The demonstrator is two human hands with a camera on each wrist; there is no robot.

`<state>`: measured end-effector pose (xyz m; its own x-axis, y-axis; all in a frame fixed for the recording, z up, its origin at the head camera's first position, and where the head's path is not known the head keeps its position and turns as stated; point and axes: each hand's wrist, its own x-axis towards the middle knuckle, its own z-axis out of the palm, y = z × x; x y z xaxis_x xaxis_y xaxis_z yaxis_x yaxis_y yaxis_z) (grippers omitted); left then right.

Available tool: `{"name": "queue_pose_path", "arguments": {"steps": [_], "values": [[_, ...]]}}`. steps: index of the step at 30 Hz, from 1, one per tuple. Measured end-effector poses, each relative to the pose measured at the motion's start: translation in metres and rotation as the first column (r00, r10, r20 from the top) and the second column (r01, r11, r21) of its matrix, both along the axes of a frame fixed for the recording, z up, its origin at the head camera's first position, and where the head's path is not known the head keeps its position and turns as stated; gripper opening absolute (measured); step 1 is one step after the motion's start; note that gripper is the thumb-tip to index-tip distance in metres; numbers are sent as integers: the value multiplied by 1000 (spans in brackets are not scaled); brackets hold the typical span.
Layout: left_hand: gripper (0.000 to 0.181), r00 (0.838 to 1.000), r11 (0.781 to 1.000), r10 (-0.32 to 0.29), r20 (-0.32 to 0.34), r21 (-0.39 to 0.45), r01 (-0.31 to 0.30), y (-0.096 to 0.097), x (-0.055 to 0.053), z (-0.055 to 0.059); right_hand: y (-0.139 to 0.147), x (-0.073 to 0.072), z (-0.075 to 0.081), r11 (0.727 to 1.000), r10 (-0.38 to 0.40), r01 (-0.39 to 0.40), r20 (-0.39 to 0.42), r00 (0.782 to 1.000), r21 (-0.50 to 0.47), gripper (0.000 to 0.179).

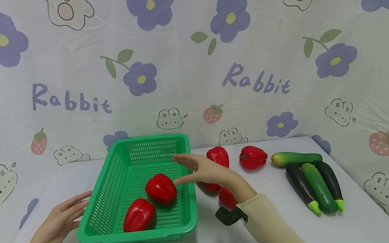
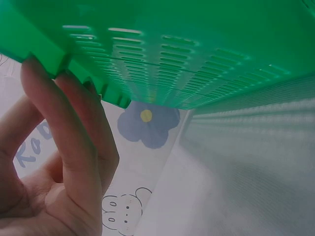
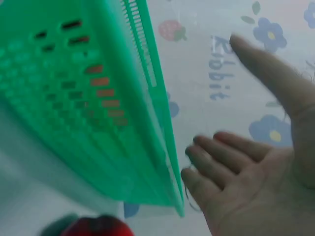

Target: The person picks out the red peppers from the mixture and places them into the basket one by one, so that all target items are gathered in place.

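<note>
A: Qty check pls. Head view, basket centre = middle of the clock.

B: 1 green basket on the white table. 2 red peppers in it: upper inside pepper btwn 3 & 4 o'c, lower inside pepper at 6 o'c, by the near wall.

A: Peppers outside?

B: 4 visible, all btwn 2 & 4 o'c: far outside pepper, rightmost pepper, plus mid outside pepper & near outside pepper. Those last 2 are part hidden by the R arm. So 6 reds visible total.

A: Hands?

B: 2. L hand btwn 8 & 9 o'c, fingers loosely extended, tips at the basket's outer rim in the L wrist view. R hand at 3 o'c, raised over the rim, thumb & fingers wide apart, empty; R wrist view has it clear of the basket.

A: Other veg?

B: 4, well off at approx 3 o'c. 2 green: crosswise zucchini at 12 o'c of that group, lengthwise zucchini below it, btwn 2 dark eggplants: left eggplant, right eggplant.

A: Backdrop?

B: Floral backdrop, "Rabbit" printed 2x, approx 11 & 1 o'c.
</note>
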<state>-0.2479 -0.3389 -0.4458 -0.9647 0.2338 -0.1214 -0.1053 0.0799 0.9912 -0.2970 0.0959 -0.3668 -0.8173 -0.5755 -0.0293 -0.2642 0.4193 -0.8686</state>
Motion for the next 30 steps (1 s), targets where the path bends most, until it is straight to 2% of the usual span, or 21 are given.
{"name": "queue_pose_path", "arguments": {"steps": [7,12,16,25,30], "values": [[30,1000,1000,0,0,-12,0,0,0,-1,28,1,-6,999,22,-23,-16,1000,-46,80],[30,1000,1000,5,-1,-21,-5,0,-1,-2,48,5,-12,995,23,-21,20,1000,-93,78],[30,1000,1000,11,2,-19,-11,0,-1,-2,63,7,-15,995,22,-20,24,999,-95,74],[30,1000,1000,-4,-9,1,4,-1,0,-2,89,9,-22,987,61,-52,53,997,-150,71],[30,1000,1000,-6,-13,0,6,0,1,-1,103,10,-30,986,47,-33,78,996,-165,67]]}}
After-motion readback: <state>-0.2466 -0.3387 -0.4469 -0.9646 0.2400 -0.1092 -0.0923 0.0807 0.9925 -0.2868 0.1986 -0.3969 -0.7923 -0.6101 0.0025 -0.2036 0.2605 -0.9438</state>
